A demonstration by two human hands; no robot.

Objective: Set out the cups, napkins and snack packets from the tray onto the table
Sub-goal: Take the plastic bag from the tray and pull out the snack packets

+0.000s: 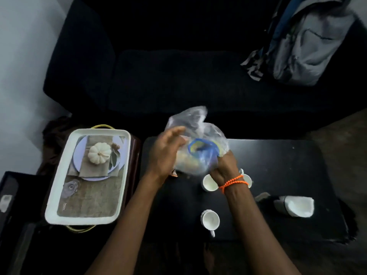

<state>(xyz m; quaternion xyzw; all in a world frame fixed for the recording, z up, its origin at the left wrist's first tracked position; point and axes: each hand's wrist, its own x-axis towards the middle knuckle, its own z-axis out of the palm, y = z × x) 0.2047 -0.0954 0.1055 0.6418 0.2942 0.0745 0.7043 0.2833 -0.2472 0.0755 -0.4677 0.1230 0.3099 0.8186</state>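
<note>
A clear plastic snack packet [198, 135] with blue print hangs above the black table [288, 165]. My right hand [224, 167], with orange beads at the wrist, grips its lower right side. My left hand [166, 153] touches the packet's left side with fingers spread. Three white cups stand on the table: one [209, 182] just below the packet, one [247, 180] partly hidden behind my right wrist, one [210, 219] nearer me. White napkins [297, 206] lie at the right. The white tray [59, 187] sits to the left of the table.
The tray's floor shows a printed picture of a plate and a white pumpkin [99, 153]. A dark sofa [178, 66] runs behind the table, with a grey backpack [309, 40] on its right end. A dark box [12, 205] lies at the far left.
</note>
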